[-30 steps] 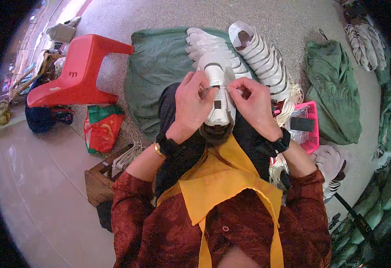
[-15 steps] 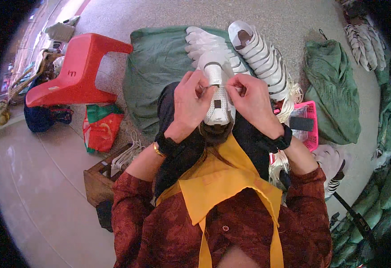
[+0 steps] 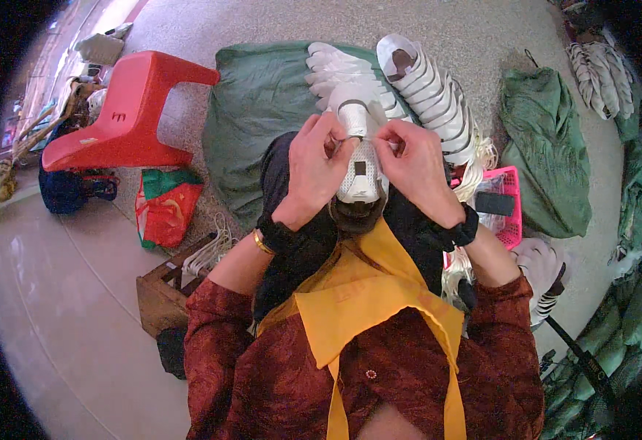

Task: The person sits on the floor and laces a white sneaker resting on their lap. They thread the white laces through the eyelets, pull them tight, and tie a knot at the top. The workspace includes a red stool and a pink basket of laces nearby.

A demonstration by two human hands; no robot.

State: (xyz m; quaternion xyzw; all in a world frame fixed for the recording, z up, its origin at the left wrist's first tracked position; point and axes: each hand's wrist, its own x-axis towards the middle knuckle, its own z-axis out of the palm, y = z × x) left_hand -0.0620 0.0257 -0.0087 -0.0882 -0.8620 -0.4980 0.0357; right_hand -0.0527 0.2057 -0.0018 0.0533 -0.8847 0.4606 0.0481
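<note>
Head view, hands at work on a shoe upper. Your left hand [image 3: 319, 165] and right hand [image 3: 415, 167] are both pinched closed on a white shoe upper [image 3: 359, 163] that stands on your lap between them, toe end pointing away from you. The fingertips of each hand meet at its top edge; whether they also nip a lace or thread there is too small to tell.

Risk, as a judgement: the pinch is narrow and sits high on the upper, so a tug from one hand alone could twist the piece out of the other, or let it tip forward off the dark cloth [image 3: 292, 220] under it.

Counts: one upper in the grip; two rows of stacked white uppers [image 3: 434, 95] just beyond your fingertips, lying on a green sack [image 3: 262, 110]; one red plastic stool [image 3: 127, 110] far out past your left hand; one pink basket [image 3: 510, 213] beside your right wrist; one wooden box [image 3: 161, 297] below your left elbow.
</note>
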